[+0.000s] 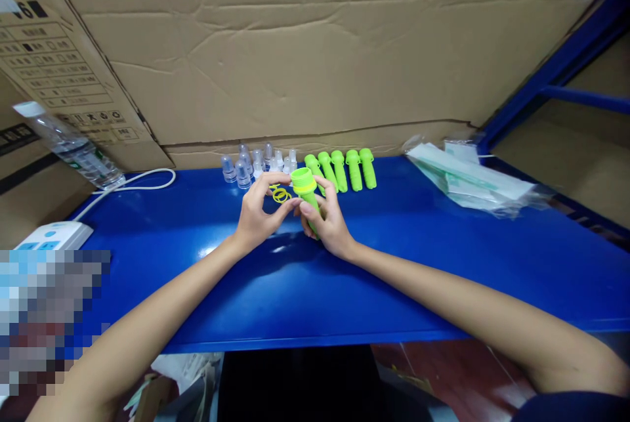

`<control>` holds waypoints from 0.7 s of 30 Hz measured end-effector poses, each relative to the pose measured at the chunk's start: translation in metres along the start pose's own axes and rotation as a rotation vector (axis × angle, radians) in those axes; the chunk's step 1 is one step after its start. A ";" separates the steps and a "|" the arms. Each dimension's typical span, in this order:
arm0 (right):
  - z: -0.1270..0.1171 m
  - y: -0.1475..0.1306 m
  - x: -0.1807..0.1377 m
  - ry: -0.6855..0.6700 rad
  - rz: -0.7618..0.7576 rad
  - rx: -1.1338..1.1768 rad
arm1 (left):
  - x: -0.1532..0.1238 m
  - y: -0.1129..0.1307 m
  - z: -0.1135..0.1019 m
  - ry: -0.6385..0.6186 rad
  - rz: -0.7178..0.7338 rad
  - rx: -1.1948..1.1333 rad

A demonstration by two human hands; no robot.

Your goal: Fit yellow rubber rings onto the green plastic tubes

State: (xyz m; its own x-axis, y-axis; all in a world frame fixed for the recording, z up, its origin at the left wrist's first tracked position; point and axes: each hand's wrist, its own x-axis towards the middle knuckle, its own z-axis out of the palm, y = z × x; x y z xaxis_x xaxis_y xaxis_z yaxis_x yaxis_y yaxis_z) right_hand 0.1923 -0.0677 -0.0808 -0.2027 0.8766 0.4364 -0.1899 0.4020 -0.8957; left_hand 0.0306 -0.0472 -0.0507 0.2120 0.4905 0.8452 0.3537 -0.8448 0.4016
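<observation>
Head view: the right hand [329,222] is wrapped around the lower body of a lime-green threaded piece [306,189], fingers closed firmly on it, held just above the blue table [433,264] near its middle. The piece's long axis runs slightly tilted from upright, with its wide threaded mouth pointing up and away from the person and its narrow end hidden in the palm. The left hand [256,215] meets it from the side, thumb and forefinger pinched narrow at the collar of the piece; they seem to press a thin yellow ring there, though the view is too small to be sure. Loose yellow rings [280,195] lie on the table just behind the left hand. Behind the held piece a row of five matching green pieces [347,169] lies flat, long axes running away from the person, and left of that row stands a cluster of small clear caps [256,163]. Far left of the held piece are a white power strip [54,236] with its cable and a clear plastic bottle [69,146]; far right lies a stack of plastic-wrapped packets [467,179]. The cardboard box [63,74] bears a printed table, its writing too small to read.
</observation>
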 end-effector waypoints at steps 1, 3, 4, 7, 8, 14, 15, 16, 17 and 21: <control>0.000 -0.001 0.000 -0.002 -0.005 0.001 | -0.001 0.000 0.000 -0.003 0.009 -0.003; 0.001 -0.003 0.000 0.001 -0.010 0.014 | -0.001 -0.001 0.000 0.005 0.029 -0.010; 0.001 -0.003 0.000 0.003 -0.010 0.024 | -0.001 -0.001 0.001 0.007 0.042 -0.013; -0.001 -0.003 0.002 0.028 -0.011 0.026 | -0.001 -0.001 0.000 -0.009 0.096 -0.011; -0.001 -0.002 0.002 0.038 -0.014 0.019 | -0.001 -0.001 0.000 -0.021 0.115 -0.007; -0.003 -0.001 0.001 0.045 -0.021 -0.047 | 0.001 0.003 -0.001 -0.030 0.191 -0.001; -0.002 -0.001 0.000 0.050 -0.026 -0.061 | 0.001 0.004 -0.001 -0.029 0.195 0.001; -0.002 -0.001 0.000 0.054 -0.034 -0.071 | 0.000 0.004 -0.001 -0.032 0.195 0.004; -0.001 -0.001 0.000 0.056 -0.043 -0.076 | 0.000 0.004 -0.001 -0.036 0.194 0.008; -0.001 0.001 0.000 0.056 -0.078 -0.067 | -0.001 0.004 -0.003 -0.049 0.202 0.017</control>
State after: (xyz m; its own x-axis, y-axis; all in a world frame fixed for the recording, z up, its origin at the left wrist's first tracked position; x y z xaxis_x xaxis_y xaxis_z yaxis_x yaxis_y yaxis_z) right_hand 0.1933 -0.0675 -0.0816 -0.1350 0.8545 0.5015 -0.1381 0.4850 -0.8635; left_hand 0.0290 -0.0513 -0.0487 0.3244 0.3216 0.8896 0.3150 -0.9235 0.2190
